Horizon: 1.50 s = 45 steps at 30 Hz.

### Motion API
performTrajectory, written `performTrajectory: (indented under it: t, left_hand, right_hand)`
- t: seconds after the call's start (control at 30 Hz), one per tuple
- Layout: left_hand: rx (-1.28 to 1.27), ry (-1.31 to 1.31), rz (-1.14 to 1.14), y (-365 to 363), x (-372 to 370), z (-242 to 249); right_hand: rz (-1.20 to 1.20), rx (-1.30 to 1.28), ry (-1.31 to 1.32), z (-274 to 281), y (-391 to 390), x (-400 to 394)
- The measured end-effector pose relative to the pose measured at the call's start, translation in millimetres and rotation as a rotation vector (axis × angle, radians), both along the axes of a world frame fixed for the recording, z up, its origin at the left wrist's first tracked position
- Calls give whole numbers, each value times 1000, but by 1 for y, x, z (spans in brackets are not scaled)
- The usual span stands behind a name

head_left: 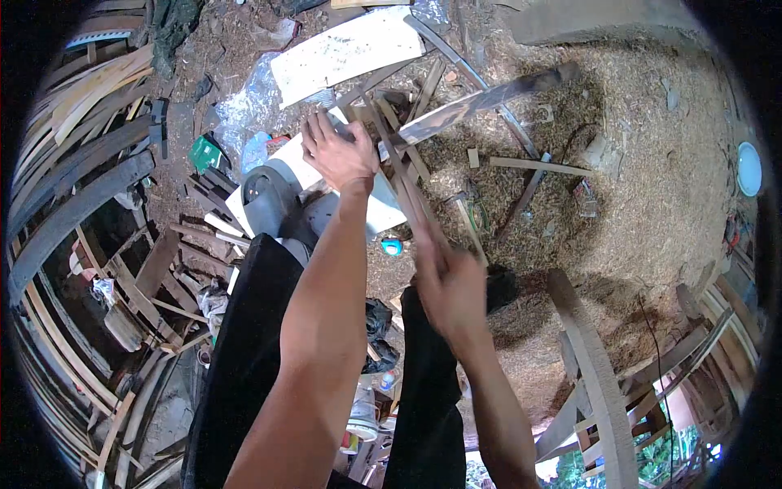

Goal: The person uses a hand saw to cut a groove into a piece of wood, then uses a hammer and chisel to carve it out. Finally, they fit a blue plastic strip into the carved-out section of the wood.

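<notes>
My left hand [338,153] lies palm down with its fingers apart on pale wood, near the left end of a dark-stained board [481,102] that slants up to the right. What is under the palm is hidden. My right hand [450,285] is closed around the near end of a long, narrow tool [399,167], which looks like a saw and is blurred. From this hand the tool runs up and left, past the board's end, just right of my left hand. A white sheet [350,55] lies beyond my left hand.
Curved timbers [77,208] are stacked at the left. A blue tape measure [392,246] is between my forearms. Thin wood strips [538,166] lie on sawdust at the right. A curved beam [595,375] stands at the lower right; a pale blue basin [749,169] is far right.
</notes>
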<state>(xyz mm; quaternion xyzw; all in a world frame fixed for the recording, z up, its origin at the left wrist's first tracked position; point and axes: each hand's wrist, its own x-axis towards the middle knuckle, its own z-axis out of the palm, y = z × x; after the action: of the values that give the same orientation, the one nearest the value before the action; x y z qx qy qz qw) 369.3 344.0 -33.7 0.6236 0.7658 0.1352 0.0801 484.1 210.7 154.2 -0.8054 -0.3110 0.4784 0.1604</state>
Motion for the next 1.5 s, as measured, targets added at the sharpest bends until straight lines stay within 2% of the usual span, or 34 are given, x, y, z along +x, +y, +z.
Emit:
performTrajectory:
  t: [0.03, 0.1, 0.2, 0.23, 0.3, 0.33, 0.4, 0.5, 0.57, 0.63, 0.7, 0.8, 0.9, 0.93, 0.97, 1.07, 1.1, 1.2, 1.27, 1.33, 1.5]
  left_hand:
    - [5, 10, 2, 0, -1, -3]
    - [0, 22, 10, 1, 0, -1]
    - [4, 35, 12, -1, 1, 1]
    - [-1, 38, 11, -1, 2, 0]
    - [-26, 21, 10, 1, 2, 3]
    - [-37, 29, 8, 2, 1, 2]
    - [-27, 38, -4, 2, -2, -2]
    - [-39, 30, 4, 1, 1, 2]
    - [-33, 17, -6, 2, 4, 2]
    - [-29, 23, 12, 0, 0, -1]
    - [-19, 31, 15, 0, 0, -3]
    - [-6, 51, -1, 0, -1, -5]
    - [-33, 19, 1, 2, 1, 2]
    - [-23, 19, -5, 6, 2, 1]
    - [-22, 19, -7, 6, 0, 0]
    - [-22, 32, -14, -4, 0, 1]
    - [-12, 31, -22, -3, 1, 2]
    - [8, 42, -9, -1, 0, -1]
    - [34, 64, -14, 0, -3, -8]
    - [17, 82, -8, -1, -1, -6]
    - [3, 49, -8, 4, -1, -4]
  right_hand:
    - [-10, 53, -12, 21, -20, 5]
    - [-41, -99, 124, 62, -50, 20]
    - [-68, -125, 201, 66, -62, 24]
    - [-11, 23, 109, 48, -46, 18]
    - [44, -36, 20, -15, -8, 4]
    - [-11, 131, 19, -44, 16, -6]
    - [79, 55, -102, -75, 50, -12]
    - [57, -49, -40, -52, 58, -5]
    - [40, 63, -17, -16, 17, 0]
    - [-67, 9, 103, 25, -35, 12]
    - [19, 14, 94, 53, -70, 25]
    - [-85, -64, 118, 38, -55, 18]
    - [-4, 129, 1, -40, 9, -3]
    - [43, -45, -47, -60, 28, -9]
    - [-21, 54, -75, -64, 42, -12]
    - [-26, 1, 63, -46, 48, 0]
    - [44, 48, -64, -42, 27, -2]
    - [-134, 84, 103, 28, -50, 16]
    - [-175, 104, 121, 38, -74, 24]
    - [-59, -68, 141, 37, -81, 24]
    - [-22, 118, -43, -56, 35, -5]
